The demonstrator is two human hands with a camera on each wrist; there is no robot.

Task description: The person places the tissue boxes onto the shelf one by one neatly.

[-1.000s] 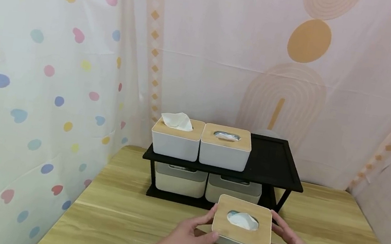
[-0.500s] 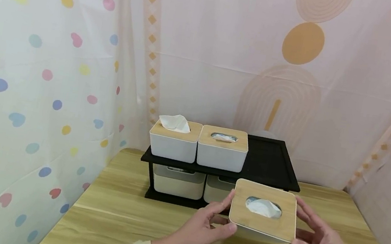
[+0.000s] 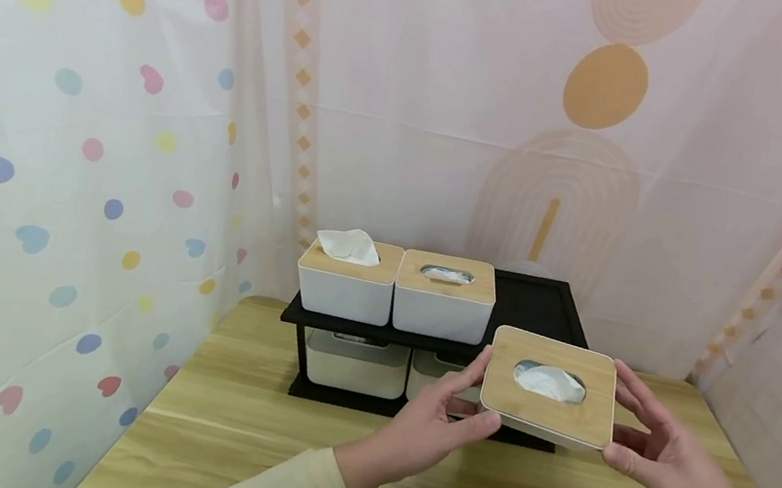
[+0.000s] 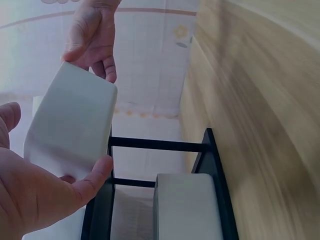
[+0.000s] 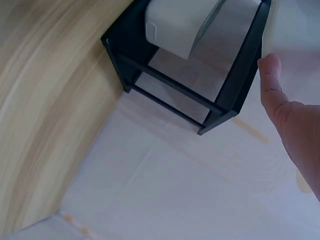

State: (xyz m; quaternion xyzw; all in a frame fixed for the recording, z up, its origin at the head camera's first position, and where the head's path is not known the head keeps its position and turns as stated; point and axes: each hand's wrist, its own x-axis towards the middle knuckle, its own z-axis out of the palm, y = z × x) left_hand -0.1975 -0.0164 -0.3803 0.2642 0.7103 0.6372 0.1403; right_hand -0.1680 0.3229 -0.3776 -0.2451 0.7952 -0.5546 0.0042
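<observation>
A white tissue box [image 3: 553, 390] with a wooden lid is held in the air between both hands, its top tilted toward me and a white tissue showing in the oval slot. My left hand [image 3: 428, 422] grips its left end. The right hand [image 3: 670, 459] grips the opposite end, thumb at the near corner. In the left wrist view the box's plain white side [image 4: 72, 120] lies between the two hands. Behind it stands a black two-tier rack [image 3: 533, 307], whose right front part the box overlaps in the head view.
Two tissue boxes, one with a raised tissue [image 3: 348, 280] and one with a low tissue [image 3: 445, 298], sit side by side on the rack's upper tier. Two more boxes, one at left [image 3: 356, 365], stand below. The wooden table [image 3: 240, 441] meets curtains behind and left.
Both hands have lifted the tissue box and carried it forward and to the right, from low before the rack to the upper tier's front right. The other boxes stayed put.
</observation>
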